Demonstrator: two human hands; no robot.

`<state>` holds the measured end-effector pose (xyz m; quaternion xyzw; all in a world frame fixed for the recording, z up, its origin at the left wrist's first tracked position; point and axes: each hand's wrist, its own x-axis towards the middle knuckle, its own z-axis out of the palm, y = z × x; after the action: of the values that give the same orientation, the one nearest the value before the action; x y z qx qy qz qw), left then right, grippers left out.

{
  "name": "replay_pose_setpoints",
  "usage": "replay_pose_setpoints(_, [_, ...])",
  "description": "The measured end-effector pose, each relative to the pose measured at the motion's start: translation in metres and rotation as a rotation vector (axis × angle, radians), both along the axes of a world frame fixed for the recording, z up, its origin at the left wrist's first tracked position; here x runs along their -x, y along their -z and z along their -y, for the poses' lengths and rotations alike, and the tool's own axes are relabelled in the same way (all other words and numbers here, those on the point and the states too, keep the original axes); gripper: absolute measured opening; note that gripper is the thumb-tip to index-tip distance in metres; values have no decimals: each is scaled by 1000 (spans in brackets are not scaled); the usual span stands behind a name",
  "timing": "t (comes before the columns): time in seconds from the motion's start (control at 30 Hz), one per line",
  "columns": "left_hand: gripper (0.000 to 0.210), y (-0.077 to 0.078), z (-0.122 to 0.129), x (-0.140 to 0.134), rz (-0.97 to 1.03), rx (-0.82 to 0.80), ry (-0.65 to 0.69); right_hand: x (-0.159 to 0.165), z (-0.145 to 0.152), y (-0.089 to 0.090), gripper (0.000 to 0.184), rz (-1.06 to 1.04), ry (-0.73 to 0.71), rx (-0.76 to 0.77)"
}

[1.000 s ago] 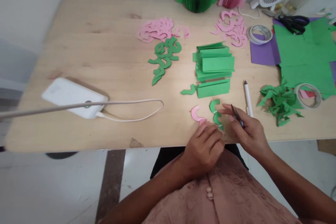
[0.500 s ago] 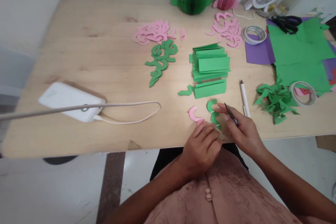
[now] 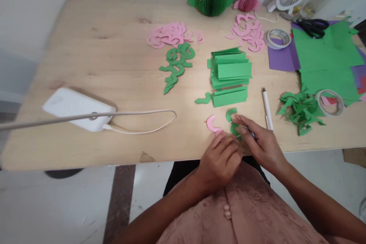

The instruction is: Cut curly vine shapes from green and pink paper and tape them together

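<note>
At the table's front edge, my left hand (image 3: pixel 220 160) is closed, its fingertips on the lower end of a pink curved paper cutout (image 3: pixel 211 122). Beside it lies a green scalloped paper cutout (image 3: pixel 230 115) with small white strips across it; my fingers partly cover its lower part. My right hand (image 3: pixel 264 143) is closed around a slim dark pointed tool (image 3: pixel 253 135), mostly hidden now, so its exact kind is unclear. The right fingertips touch the green cutout's right edge. Just beyond are folded green paper strips (image 3: pixel 230 97).
Pink cutouts (image 3: pixel 168 35) and green cutouts (image 3: pixel 177 63) lie in piles farther back. A white pen (image 3: pixel 267 108), green scraps (image 3: pixel 301 108), tape rolls (image 3: pixel 278 39) and scissors (image 3: pixel 311 27) are rightward. A white power bank (image 3: pixel 77 108) with a cable lies left.
My right hand has turned slightly and its fingers have closed in, so less of the dark tool shows. My left hand stays in place. The view has shifted a little.
</note>
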<state>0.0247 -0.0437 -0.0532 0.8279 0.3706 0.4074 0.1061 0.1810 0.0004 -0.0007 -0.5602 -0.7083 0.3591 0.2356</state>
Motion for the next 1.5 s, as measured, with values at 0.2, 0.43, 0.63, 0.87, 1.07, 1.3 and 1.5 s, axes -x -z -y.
replay_pose_setpoints(0.2, [15, 0, 0, 0, 3, 24, 7, -6, -2, -5, 37, -3, 77, 1])
replay_pose_setpoints(0.43, [11, 0, 0, 1, 9, 1, 16, -1, -1, -1, 36, -38, 62, 52])
replay_pose_setpoints(0.63, [10, 0, -2, 0, 18, -12, 6, 0, 2, -1, 37, 15, 19, 14])
replay_pose_setpoints(0.87, [11, -2, -2, -1, 57, 24, 9, -6, 4, 4, 46, 61, -108, -17])
replay_pose_setpoints(1.07, [12, -19, -3, 3, 242, 145, 11, -2, 1, -4, 39, -20, -9, 63])
replay_pose_setpoints(1.3, [10, -40, -13, 16, 470, 587, -153, 4, -5, -17, 28, -122, 162, 114])
replay_pose_setpoints(1.5, [12, -47, -29, 17, 502, 802, -192, 10, -9, -21, 17, -182, 179, 136])
